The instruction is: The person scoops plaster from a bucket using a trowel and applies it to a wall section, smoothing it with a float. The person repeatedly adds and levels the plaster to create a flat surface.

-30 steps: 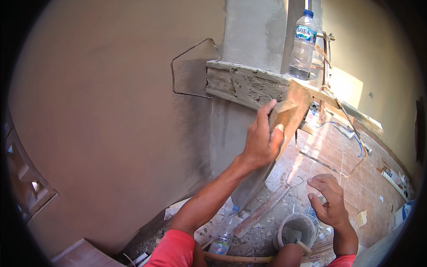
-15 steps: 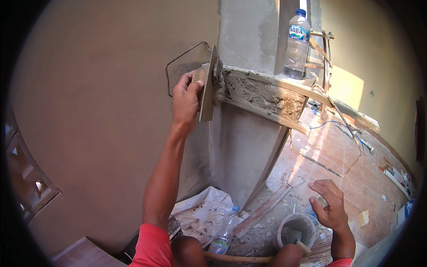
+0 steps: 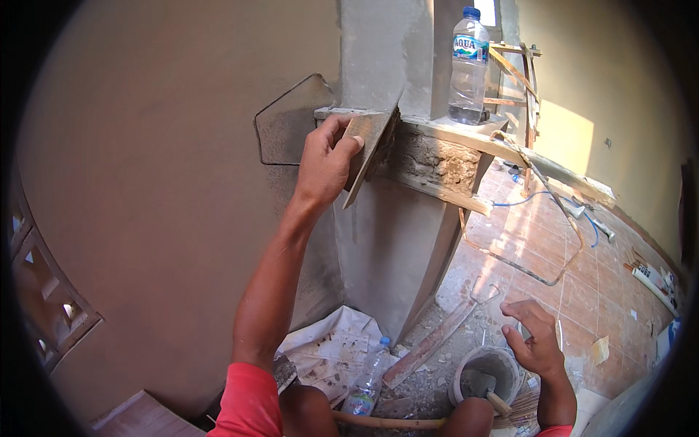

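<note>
My left hand [image 3: 324, 164] grips a plastering float [image 3: 370, 149] by its back, fingers and thumb closed round the grip. The float stands tilted, its face turned toward a band of wet mortar [image 3: 444, 160] between an upper wooden batten [image 3: 535, 154] and a lower wooden batten [image 3: 444, 193] on the grey column. It hides the mortar's left part. Low on the right, my right hand [image 3: 535, 339] holds nothing, its fingers curled but apart. It hangs just above and right of a bucket [image 3: 459, 371], in which a trowel with a wooden handle [image 3: 499, 404] leans.
A water bottle [image 3: 467, 80] stands on the ledge above the mortar. Bent wire clamps [image 3: 256, 135] jut out beside the battens. Below lie a stained white sack [image 3: 328, 342], another bottle [image 3: 368, 375] and a plank [image 3: 437, 342]. A wooden frame [image 3: 530, 109] stands behind.
My left hand has moved the float rightward along the mortar band, tilting it more. The right hand stays near the bucket. The view has shifted slightly.
</note>
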The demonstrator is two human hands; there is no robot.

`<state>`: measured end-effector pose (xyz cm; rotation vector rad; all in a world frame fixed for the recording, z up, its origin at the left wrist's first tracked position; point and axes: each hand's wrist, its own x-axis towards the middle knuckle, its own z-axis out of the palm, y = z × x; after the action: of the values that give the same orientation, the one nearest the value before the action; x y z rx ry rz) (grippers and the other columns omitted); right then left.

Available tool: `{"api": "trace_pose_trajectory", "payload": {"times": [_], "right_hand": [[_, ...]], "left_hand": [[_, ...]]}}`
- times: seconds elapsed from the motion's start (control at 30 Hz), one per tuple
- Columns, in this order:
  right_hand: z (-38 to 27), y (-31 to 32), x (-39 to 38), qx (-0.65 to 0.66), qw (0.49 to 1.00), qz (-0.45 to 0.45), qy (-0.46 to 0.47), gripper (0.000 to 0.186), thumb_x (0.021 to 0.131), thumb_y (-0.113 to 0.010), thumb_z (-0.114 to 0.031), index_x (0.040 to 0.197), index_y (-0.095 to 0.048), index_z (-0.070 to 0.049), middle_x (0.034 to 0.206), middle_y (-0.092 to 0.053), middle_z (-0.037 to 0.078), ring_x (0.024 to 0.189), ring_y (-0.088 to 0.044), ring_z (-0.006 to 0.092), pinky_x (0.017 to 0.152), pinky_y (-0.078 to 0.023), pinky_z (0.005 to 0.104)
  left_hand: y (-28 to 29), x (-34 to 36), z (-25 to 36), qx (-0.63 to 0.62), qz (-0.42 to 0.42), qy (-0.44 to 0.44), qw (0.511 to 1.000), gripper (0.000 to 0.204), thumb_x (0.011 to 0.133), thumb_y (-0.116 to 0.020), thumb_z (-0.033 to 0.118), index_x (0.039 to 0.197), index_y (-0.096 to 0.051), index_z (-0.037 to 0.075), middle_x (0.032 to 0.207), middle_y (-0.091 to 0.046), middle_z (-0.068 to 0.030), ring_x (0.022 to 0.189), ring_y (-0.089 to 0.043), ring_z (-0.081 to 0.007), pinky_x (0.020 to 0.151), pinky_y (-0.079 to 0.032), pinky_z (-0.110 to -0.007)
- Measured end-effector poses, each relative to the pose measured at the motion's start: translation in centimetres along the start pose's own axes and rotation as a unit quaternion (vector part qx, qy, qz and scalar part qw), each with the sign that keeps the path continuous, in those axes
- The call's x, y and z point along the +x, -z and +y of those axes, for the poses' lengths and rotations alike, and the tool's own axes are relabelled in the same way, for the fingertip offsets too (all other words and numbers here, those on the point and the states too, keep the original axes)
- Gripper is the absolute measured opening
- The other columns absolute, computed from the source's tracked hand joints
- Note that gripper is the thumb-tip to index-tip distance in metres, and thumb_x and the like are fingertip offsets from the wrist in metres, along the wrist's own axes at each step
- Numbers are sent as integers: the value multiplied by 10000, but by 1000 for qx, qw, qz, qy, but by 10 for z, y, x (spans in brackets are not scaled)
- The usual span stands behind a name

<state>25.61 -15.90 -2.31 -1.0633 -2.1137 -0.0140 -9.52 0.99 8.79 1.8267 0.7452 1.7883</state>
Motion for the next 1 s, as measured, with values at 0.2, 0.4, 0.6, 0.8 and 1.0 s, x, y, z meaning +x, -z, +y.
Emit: {"api": "trace_pose_trajectory", "payload": {"times": [0.2, 0.4, 0.6, 0.8, 1.0], "right_hand": [[5, -3, -7, 16, 1000, 11, -14, 334, 738, -651, 17, 1072, -645, -1, 919, -661, 167, 849, -647, 288, 760, -506, 347], [8, 0, -16, 15, 1000, 16, -18, 337, 742, -648, 18, 1078, -641, 0, 910, -661, 167, 839, -648, 282, 753, -506, 341], [14, -4, -24, 30, 999, 19, -37, 332, 747, -652, 17, 1079, -639, 6, 914, -659, 171, 837, -647, 287, 756, -503, 345], [15, -5, -26, 34, 998, 14, -50, 326, 744, -656, 19, 1070, -642, 13, 913, -654, 180, 838, -642, 312, 748, -503, 355], [23, -8, -31, 39, 997, 13, -59, 327, 748, -653, 13, 1075, -642, 15, 908, -653, 183, 828, -642, 312, 739, -504, 355]], "left_hand": [[-9, -20, -4, -261, -91, 76, 958, 350, 837, -504, 105, 1154, -547, -35, 969, -620, -91, 844, -588, -114, 764, -498, -262], [-16, -52, -33, -114, 20, -8, 993, 437, 874, -512, 30, 1288, -400, -49, 1134, -558, -131, 1012, -570, -174, 893, -470, -300], [-39, -62, -52, 78, 99, -110, 986, 455, 873, -538, 59, 1299, -406, -29, 1218, -509, -162, 1157, -495, -220, 1006, -372, -330], [-57, -59, -51, 248, 143, -181, 941, 471, 877, -563, 100, 1300, -417, -47, 1168, -559, -240, 1074, -577, -344, 939, -438, -395], [-69, -51, -45, 280, 131, -193, 931, 461, 888, -542, 85, 1305, -410, -59, 1217, -531, -270, 1110, -551, -402, 957, -427, -422]]}}
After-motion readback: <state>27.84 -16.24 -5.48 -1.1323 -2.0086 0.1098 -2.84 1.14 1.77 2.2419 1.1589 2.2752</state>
